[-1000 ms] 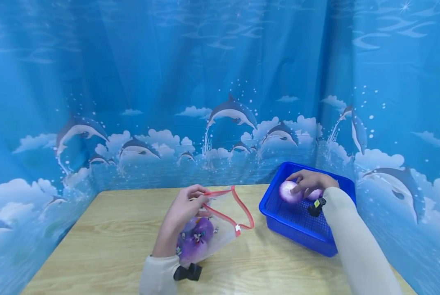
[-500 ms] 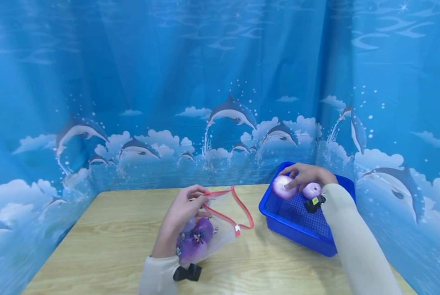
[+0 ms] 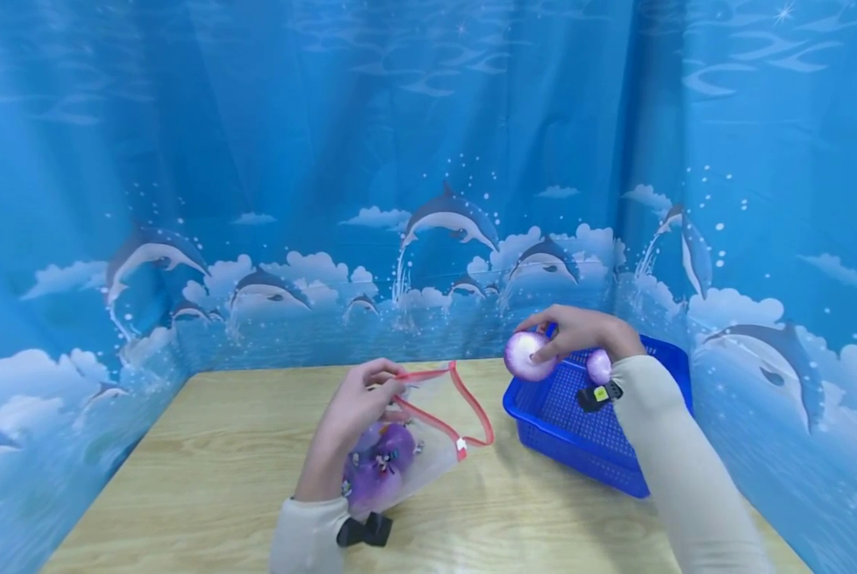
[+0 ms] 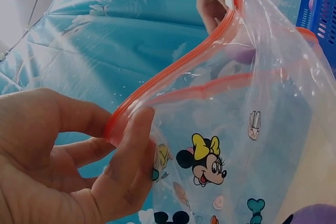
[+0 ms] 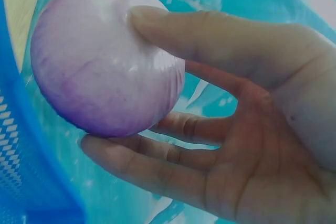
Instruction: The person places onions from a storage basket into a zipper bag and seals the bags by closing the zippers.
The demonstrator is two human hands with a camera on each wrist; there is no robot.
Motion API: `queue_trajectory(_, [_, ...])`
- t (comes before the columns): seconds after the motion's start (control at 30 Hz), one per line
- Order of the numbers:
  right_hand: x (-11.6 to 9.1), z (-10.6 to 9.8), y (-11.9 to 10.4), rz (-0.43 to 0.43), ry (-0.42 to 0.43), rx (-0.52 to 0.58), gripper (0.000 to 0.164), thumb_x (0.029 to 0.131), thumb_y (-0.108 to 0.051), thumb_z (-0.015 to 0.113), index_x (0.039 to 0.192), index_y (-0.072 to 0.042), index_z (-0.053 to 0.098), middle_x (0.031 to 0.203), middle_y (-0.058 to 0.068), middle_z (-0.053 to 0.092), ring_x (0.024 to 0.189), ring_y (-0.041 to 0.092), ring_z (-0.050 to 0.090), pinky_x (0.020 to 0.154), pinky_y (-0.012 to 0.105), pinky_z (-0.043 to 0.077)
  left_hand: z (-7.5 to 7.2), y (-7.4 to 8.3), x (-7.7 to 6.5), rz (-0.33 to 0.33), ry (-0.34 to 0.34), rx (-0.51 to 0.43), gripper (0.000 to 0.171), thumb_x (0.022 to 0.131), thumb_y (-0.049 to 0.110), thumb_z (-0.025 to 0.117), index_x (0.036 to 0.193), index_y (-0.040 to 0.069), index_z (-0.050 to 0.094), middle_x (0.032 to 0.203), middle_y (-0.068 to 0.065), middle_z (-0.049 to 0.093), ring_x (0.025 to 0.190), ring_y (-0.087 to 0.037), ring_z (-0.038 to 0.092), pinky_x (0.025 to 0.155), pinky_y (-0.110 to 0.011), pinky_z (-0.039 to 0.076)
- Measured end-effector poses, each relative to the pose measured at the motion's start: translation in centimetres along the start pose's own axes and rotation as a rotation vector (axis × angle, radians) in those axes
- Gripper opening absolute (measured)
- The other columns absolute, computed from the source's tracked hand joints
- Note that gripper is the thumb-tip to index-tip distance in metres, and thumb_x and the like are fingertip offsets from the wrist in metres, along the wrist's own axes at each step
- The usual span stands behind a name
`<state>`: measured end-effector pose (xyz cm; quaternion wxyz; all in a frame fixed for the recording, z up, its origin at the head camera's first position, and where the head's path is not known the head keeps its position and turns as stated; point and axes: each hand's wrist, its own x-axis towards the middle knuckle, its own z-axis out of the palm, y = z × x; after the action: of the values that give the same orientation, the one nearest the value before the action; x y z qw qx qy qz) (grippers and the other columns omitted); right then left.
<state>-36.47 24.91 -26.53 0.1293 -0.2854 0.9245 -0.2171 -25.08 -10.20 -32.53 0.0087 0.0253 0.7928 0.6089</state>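
Note:
My left hand (image 3: 359,402) pinches the orange-red rim of a clear slider zip bag (image 3: 435,450) printed with cartoon figures. The bag's mouth gapes toward the right, and several purple round things (image 3: 381,474) lie inside it. In the left wrist view, thumb and fingers nip the bag's zip edge (image 4: 173,74). My right hand (image 3: 579,327) grips a shiny purple-and-white ball (image 3: 528,356), held above the left rim of the blue basket. Up close in the right wrist view, the thumb presses on that ball (image 5: 105,56) with fingers behind and below it.
A blue perforated plastic basket (image 3: 579,442) stands on the right of the wooden table (image 3: 241,446). Another purple ball (image 3: 599,367) is in it, partly hidden by my right wrist. A blue dolphin-print curtain (image 3: 313,199) rises behind and beside the table.
My right hand has lifted the ball up and leftward out of the basket's inside to above its left rim. The left hand and bag stay still.

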Motion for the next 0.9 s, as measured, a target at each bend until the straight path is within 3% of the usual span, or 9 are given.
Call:
queue_trajectory(0.4, [-0.4, 0.9, -5.6, -0.137, 0.075, -0.107, 0.056, 0.09, -0.025, 0.08, 0.142, -0.016, 0.062, 0.137, 0.013, 0.064, 0.111, 0.028, 0.063, 0.088, 0.039, 0.061, -0.2, 0.2, -0.1, 0.011, 0.025, -0.011, 0.019, 0.104, 0.011, 0.056, 0.119, 0.005, 0.066, 0.12, -0.02, 0.063, 0.072, -0.019, 0.074, 0.074, -0.035, 0.067])
queue_trajectory(0.6, [-0.4, 1.7, -8.0, -0.233, 0.072, -0.129, 0.053, 0.09, -0.023, 0.079, 0.14, -0.016, 0.064, 0.135, 0.011, 0.065, 0.112, 0.028, 0.063, 0.089, 0.041, 0.061, -0.3, 0.3, -0.2, 0.016, 0.059, -0.016, 0.018, 0.105, 0.012, 0.055, 0.117, 0.006, 0.067, 0.118, -0.02, 0.062, 0.075, -0.021, 0.075, 0.078, -0.04, 0.067])
queue_trajectory(0.9, [-0.2, 3.0, -10.6, -0.361, 0.072, -0.125, 0.054, 0.089, -0.023, 0.081, 0.14, -0.017, 0.064, 0.127, 0.006, 0.066, 0.112, 0.022, 0.06, 0.088, 0.036, 0.062, -0.4, 0.6, -0.3, 0.048, 0.087, -0.11, 0.017, 0.104, 0.007, 0.055, 0.115, 0.002, 0.067, 0.117, -0.023, 0.062, 0.086, -0.026, 0.073, 0.074, -0.033, 0.067])
